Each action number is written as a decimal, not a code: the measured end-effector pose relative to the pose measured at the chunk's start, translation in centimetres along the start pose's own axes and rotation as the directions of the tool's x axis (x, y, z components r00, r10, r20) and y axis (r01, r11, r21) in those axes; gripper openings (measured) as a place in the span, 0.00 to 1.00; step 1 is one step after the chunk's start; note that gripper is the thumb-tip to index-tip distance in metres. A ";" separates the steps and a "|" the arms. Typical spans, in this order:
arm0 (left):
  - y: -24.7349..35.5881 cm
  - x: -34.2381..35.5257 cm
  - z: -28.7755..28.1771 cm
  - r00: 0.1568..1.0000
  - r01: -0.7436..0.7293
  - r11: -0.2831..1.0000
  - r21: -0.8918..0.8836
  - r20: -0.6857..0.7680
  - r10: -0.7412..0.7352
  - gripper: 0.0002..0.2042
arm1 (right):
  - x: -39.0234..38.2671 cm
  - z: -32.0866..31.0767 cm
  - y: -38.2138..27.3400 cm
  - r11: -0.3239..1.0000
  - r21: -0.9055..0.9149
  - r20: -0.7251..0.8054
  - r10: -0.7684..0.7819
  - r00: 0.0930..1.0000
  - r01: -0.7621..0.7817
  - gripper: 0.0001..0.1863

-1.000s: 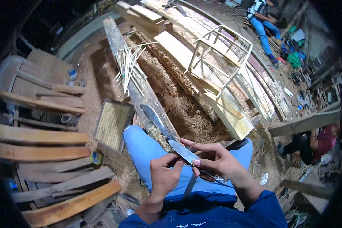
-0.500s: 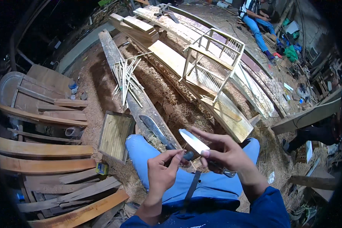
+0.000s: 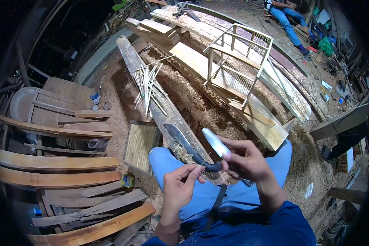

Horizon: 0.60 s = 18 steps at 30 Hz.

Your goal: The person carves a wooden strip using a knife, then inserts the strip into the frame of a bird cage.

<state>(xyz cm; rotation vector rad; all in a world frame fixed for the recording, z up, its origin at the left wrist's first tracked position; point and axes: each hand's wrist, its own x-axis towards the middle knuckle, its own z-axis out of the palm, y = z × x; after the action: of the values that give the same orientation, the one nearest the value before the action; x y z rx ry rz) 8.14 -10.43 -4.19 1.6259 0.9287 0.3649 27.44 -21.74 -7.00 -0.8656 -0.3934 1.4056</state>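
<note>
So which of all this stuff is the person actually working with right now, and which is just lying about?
In hand:
- left hand, pinching a thin pale sliver, too small to identify
- right hand, gripping a shiny broad-bladed knife

Lying about:
- dark curved-handled blade resting on the long plank
- bundle of thin pale sticks
- pale slatted wooden frame
- curved brown wooden slats
- small slatted panel

Glossy, probably metal blade (image 3: 215,142); rough wooden plank (image 3: 168,110).
</note>
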 end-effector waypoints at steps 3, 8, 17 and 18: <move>-0.4 0.1 0.4 1.000 0.018 1.000 -0.015 -0.004 -0.018 0.07 | -0.5 -0.2 -0.3 0.996 -0.091 0.089 0.012 0.996 -0.004 0.32; -1.4 0.1 1.0 0.999 -0.013 1.000 -0.027 0.037 0.014 0.07 | -0.6 1.2 1.1 0.966 -0.238 0.201 0.149 0.968 -0.099 0.33; -0.5 0.0 0.8 1.000 0.028 1.000 -0.002 -0.001 -0.028 0.07 | -1.3 1.0 0.1 0.979 -0.180 0.107 0.115 0.988 -0.095 0.33; -0.8 -0.1 0.9 1.000 -0.004 1.000 -0.002 0.002 0.004 0.07 | -1.3 1.3 0.8 0.981 -0.125 0.141 0.163 0.976 -0.146 0.32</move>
<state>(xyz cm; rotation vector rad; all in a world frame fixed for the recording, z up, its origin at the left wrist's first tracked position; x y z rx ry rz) 8.40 -11.09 -5.22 1.6267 0.9231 0.3667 25.76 -22.66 -6.41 -0.9004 -0.5357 1.6111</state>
